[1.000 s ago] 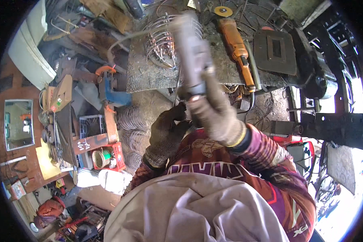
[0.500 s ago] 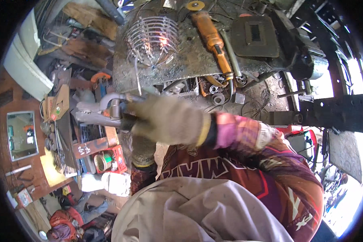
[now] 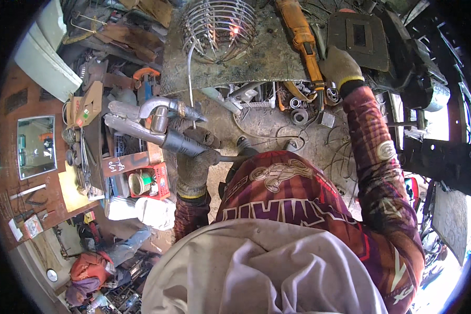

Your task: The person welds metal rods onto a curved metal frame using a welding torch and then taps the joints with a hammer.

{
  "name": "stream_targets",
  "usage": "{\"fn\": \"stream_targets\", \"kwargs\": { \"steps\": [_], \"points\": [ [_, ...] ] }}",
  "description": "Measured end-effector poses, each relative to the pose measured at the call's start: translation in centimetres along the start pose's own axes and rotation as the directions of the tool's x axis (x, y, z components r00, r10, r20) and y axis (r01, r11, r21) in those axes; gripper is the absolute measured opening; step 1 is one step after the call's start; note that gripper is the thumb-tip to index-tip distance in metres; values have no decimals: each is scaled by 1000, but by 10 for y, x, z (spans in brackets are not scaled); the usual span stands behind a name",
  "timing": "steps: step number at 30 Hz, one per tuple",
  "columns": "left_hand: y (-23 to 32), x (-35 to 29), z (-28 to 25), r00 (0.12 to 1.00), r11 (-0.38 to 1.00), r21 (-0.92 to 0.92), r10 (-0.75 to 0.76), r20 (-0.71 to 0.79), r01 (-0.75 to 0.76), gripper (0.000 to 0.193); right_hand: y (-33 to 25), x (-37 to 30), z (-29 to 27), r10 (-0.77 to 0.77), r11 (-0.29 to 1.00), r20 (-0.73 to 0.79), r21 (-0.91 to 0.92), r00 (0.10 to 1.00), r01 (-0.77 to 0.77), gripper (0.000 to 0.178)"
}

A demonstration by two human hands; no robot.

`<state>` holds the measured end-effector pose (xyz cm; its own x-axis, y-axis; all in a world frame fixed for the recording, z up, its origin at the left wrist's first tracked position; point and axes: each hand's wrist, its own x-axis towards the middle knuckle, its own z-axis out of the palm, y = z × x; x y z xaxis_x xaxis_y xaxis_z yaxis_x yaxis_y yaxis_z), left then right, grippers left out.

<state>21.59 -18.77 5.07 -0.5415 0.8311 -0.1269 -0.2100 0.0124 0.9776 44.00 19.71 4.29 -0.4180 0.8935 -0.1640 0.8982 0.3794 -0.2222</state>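
My left hand (image 3: 193, 170), in a knitted work glove, is closed around the black handle of a welding electrode holder (image 3: 159, 123). The holder's grey jaws point left. On the metal worktable, a round wire cage (image 3: 220, 31) has a glowing orange spot on its right side. From the cage a thin pale rod (image 3: 190, 78) runs past the table's near edge to beside the holder. My right hand (image 3: 341, 65), also gloved, is closed over the near end of a grey metal tube (image 3: 320, 41); its fingertips are partly hidden. The tube lies between an orange angle grinder (image 3: 304, 44) and a dark welding shield (image 3: 358, 42).
The worktable (image 3: 220, 76) has a bare front edge. Below it lie metal rings (image 3: 299, 115) and cables on the floor. A bench vise (image 3: 429, 94) stands at the right. Left are a red box (image 3: 154, 180) and a mirror (image 3: 36, 146). Another person (image 3: 91, 267) crouches lower left.
My right hand has left the electrode holder and reached out to the tube beside the grinder. My left hand still grips the holder. The view has shifted, bringing the table higher in the picture.
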Motion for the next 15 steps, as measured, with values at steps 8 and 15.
{"fn": "stream_targets", "kwargs": {
  "steps": [8,15],
  "points": [
    [-1,29,-39,1000,987,-159,8,31,-3,48,48,13,-18,-457,884,-64,80,887,461,29],
    [10,74,-89,990,992,-111,-50,135,65,44,-92,-103,-22,264,374,-53,926,963,-52,37]
  ]
}}
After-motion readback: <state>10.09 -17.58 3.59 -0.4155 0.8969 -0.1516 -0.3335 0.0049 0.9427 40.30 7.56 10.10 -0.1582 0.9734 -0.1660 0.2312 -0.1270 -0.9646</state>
